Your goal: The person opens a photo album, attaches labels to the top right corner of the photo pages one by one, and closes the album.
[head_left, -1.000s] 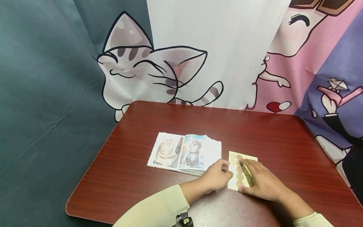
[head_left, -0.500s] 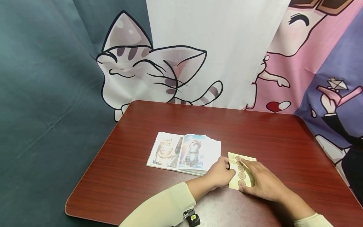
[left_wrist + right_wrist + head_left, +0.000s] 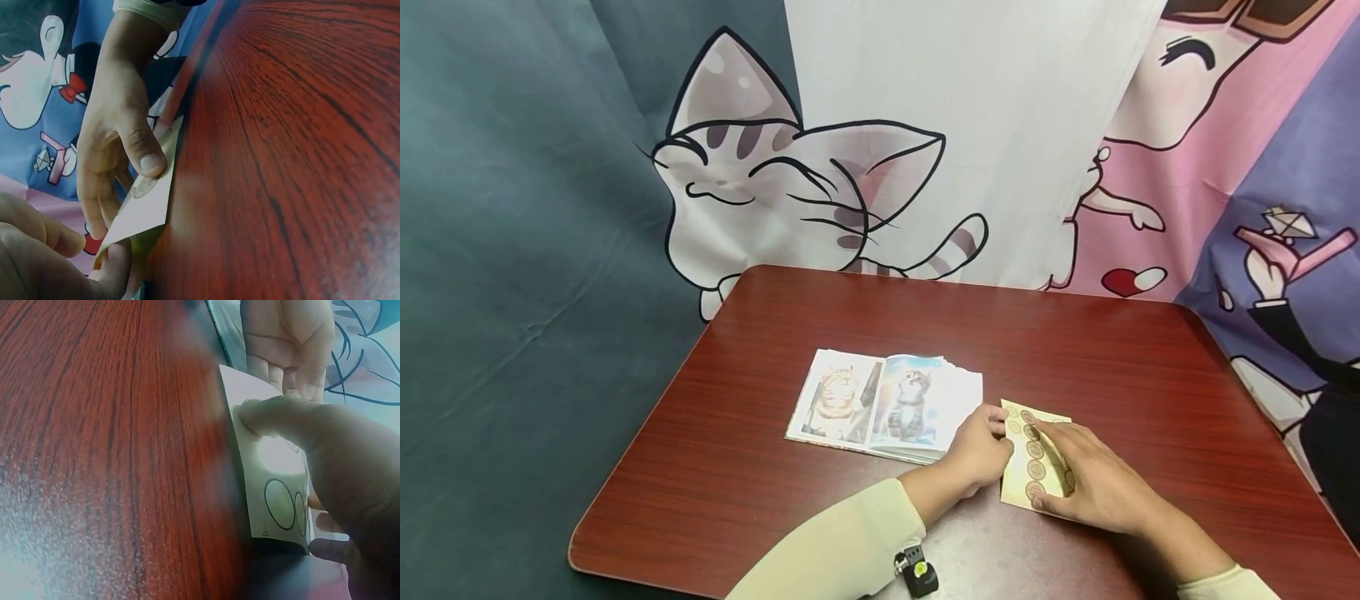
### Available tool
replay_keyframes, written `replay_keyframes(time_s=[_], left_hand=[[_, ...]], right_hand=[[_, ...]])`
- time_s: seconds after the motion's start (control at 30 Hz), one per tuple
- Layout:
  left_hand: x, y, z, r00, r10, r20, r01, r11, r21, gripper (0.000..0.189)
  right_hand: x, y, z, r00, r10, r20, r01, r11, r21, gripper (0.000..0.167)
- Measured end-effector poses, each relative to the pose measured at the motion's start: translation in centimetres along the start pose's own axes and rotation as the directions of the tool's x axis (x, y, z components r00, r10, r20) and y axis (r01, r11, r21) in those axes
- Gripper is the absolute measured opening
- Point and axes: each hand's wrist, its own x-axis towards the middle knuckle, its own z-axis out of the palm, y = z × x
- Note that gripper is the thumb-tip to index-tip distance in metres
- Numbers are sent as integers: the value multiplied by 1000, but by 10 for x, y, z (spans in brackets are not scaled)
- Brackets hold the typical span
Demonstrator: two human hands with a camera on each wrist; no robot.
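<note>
One yellow sheet [image 3: 1035,451], right of one open album [image 3: 957,396] showing two cat pictures [image 3: 910,404]; left hand [image 3: 976,454] pinches its left edge; right hand [image 3: 1101,483] unclenched, thumb and fingers spread across it.

Table [image 3: 700,492], red-brown woodgrain. Behind table: white cloth [image 3: 1000,75], cartoon cat print [image 3: 820,192]. Left of table: teal cloth [image 3: 512,267]. Behind table's right end: pink cloth [image 3: 1195,171], blue-purple cloth [image 3: 1315,158]. Glare [image 3: 962,554] on table's near side.
</note>
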Motion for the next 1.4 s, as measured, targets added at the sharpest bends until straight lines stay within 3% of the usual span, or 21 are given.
replay_keyframes(time_s=[0.43, 0.53, 0.67, 0.77, 1.0, 1.4], left_hand=[[3, 1, -2, 999, 30, -15, -28, 996, 83, 54], [4, 1, -4, 999, 47, -10, -46, 994, 96, 56], [3, 0, -5, 997, 79, 6, -79, 990, 115, 57], [2, -1, -4, 993, 113, 21, -114, 986, 125, 58], [-1, -2, -2, 988, 141, 67, -146, 985, 87, 58], [-5, 1, -2, 979, 182, 88, -189, 979, 78, 59]], right_hand=[[1, -2, -8, 1000, -17, -24, 17, 1000, 5, 96], [7, -4, -10, 997, -30, -64, 31, 999, 17, 83], [16, -9, -9, 988, -38, -150, 44, 998, 36, 51], [20, -14, -9, 981, 13, -191, -2, 998, 58, 35], [24, -22, -8, 966, 163, -203, -146, 985, 95, 19], [28, -25, -13, 952, 178, -250, -156, 982, 105, 14]])
